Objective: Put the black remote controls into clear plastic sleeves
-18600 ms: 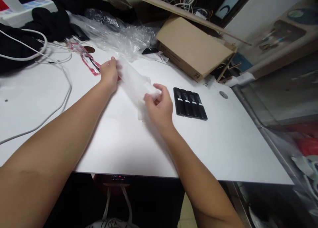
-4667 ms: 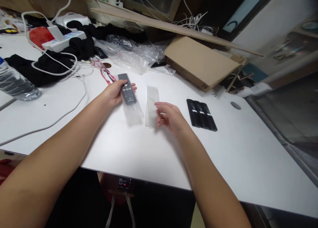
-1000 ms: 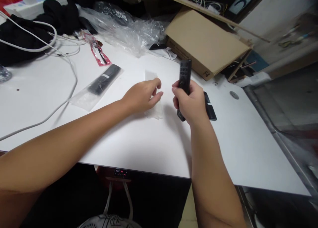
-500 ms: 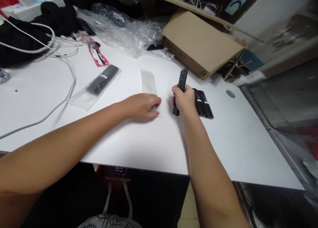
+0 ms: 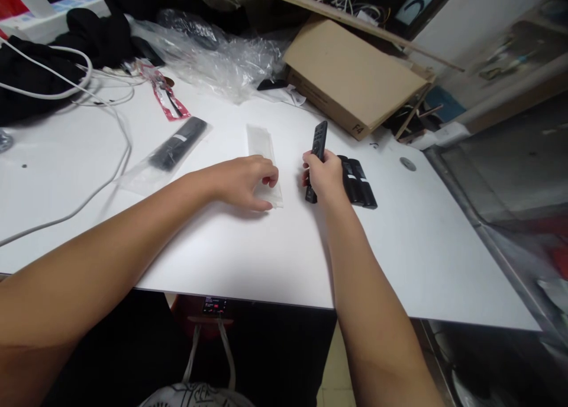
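My right hand (image 5: 325, 173) is wrapped round a black remote control (image 5: 318, 141), held upright with its buttons facing up. Just right of that hand, black remotes with white labels (image 5: 364, 188) lie side by side on the white table (image 5: 275, 253). My left hand (image 5: 248, 182) is over the lower part of some flat translucent plastic sleeves (image 5: 260, 141), thumb and fingers apart, with nothing held. Further left lies a black remote in a clear sleeve (image 5: 177, 144).
Behind stand a cardboard box (image 5: 355, 76) and crumpled clear plastic (image 5: 222, 64). A red-edged packet (image 5: 164, 93) lies at the back left, near white cables (image 5: 126, 135) and black cloth (image 5: 39, 70). A round grey disc (image 5: 407, 164) is at the right.
The thumb and fingers of my left hand have spread apart, and the hand has shifted slightly left over the sleeves. My right hand still holds the remote. The view has moved a little.
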The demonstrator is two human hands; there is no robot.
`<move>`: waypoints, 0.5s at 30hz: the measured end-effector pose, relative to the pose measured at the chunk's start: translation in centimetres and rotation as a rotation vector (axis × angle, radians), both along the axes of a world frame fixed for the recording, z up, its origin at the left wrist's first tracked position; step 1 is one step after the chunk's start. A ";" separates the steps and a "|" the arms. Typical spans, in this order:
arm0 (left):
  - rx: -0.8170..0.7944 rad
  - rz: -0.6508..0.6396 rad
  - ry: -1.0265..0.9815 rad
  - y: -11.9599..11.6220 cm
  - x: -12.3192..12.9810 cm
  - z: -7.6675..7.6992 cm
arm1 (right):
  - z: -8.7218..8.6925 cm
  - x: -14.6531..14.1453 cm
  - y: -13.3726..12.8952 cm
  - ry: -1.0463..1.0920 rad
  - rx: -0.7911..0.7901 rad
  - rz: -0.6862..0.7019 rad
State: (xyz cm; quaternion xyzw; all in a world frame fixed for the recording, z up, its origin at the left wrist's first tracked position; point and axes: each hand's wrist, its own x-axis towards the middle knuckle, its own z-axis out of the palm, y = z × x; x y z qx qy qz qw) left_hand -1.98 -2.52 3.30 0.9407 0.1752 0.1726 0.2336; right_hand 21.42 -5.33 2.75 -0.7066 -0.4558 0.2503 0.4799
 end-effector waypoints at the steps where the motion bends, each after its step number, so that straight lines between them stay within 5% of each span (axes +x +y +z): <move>1: -0.002 -0.010 0.021 -0.1 0.0 0.0 | 0.0 0.0 0.0 -0.003 0.000 -0.003; 15: -0.072 0.030 0.076 0.1 0.2 -0.7 | -0.1 0.0 0.0 -0.027 0.002 0.011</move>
